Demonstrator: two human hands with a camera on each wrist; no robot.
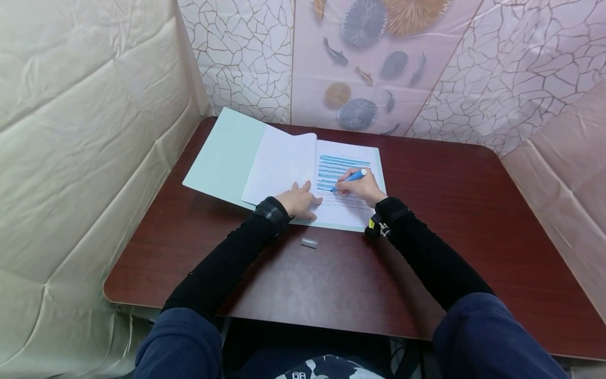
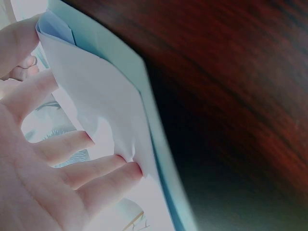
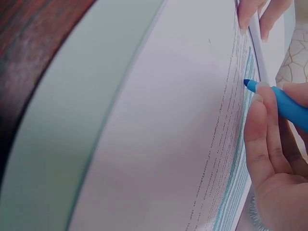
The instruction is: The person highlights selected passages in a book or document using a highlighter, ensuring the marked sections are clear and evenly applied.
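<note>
My right hand (image 1: 362,188) pinches a blue highlighter (image 1: 356,175), its tip at the lines of print on the right-hand page (image 1: 343,213). Blue strokes cover the upper lines of that page; the lower lines are plain black print, as the right wrist view also shows. My left hand (image 1: 299,201) rests with spread fingers near the fold, on the pages. The left-hand page (image 1: 279,163) is blank and curls up at the fold. Both pages lie in an open pale green folder (image 1: 226,152). In the left wrist view the fingers (image 2: 106,171) are straight against the white paper.
A small grey cap (image 1: 309,242) lies on the dark red-brown table (image 1: 454,210), just in front of the folder. Pale quilted cloth (image 1: 104,131) hangs at the left side, and a patterned sheet (image 1: 360,63) hangs behind the table.
</note>
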